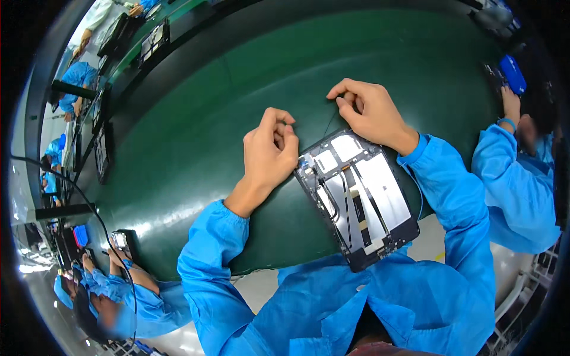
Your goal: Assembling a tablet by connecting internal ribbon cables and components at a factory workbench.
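Note:
An opened tablet [380, 184] lies tilted at the table's near edge, its inner side up, showing silver plates, black cables and a dark frame. My left hand [267, 151] is beside its upper left corner, fingers curled and thumb close to the index finger; whatever may be between them is too small to see. Above the tablet's top edge, my right hand [371, 113] is closed in a pinch. A thin dark line [330, 123] runs from near its fingertips down toward the tablet; I cannot tell what it is.
The green table [202, 136] stretches ahead and to both sides. A co-worker's arm [504, 151] reaches in at the right, by a blue object [512, 75]. At the lower left another person handles a device [120, 241]. A black cable [98, 216] hangs at the left.

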Demonstrator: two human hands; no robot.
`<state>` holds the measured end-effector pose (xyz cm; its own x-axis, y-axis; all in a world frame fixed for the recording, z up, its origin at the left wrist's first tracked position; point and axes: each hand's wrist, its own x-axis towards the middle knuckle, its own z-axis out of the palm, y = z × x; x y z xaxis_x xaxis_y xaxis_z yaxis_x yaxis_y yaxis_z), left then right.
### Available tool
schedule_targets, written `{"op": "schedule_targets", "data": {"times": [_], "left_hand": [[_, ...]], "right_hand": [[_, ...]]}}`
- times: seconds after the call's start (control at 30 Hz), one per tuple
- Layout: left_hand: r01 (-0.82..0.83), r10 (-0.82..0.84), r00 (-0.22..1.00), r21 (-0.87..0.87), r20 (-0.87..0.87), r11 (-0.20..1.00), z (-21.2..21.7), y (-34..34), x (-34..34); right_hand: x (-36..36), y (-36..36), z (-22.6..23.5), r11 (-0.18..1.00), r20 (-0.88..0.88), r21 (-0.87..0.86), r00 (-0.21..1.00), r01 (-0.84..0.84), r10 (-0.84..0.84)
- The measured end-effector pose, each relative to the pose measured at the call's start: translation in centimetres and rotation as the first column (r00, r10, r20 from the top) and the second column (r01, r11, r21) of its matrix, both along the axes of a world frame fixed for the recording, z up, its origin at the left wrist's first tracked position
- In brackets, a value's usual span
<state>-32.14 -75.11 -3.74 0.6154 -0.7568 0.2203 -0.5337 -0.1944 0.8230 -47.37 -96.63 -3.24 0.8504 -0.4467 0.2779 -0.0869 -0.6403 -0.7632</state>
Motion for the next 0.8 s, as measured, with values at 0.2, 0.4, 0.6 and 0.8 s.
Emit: {"op": "schedule_targets", "data": {"times": [0.2,0.4,0.6,0.8], "left_hand": [[0.016,0.005,0.973,-0.088,0.230,0.996,-0.5,2.2,-0.8],[0.115,-0.095,0.967,-0.075,0.235,0.991,0.9,6.3,-5.0],[0.785,-0.564,0.512,-0.086,0.648,0.614,2.3,8.7,-7.7],[0.876,-0.628,0.176,0.171,0.758,0.452,1.3,5.4,-11.7]], "right_hand": [[-0.5,0.1,0.3,0.960,0.059,-0.133,0.965,-0.246,0.255],[-0.3,-0.5,0.5,0.919,-0.030,-0.106,0.925,-0.380,0.379],[0.1,-0.5,0.6,0.937,-0.036,-0.139,0.947,-0.321,0.319],[0.0,-1.3,0.1,0.959,0.037,-0.220,0.981,-0.179,0.192]]}}
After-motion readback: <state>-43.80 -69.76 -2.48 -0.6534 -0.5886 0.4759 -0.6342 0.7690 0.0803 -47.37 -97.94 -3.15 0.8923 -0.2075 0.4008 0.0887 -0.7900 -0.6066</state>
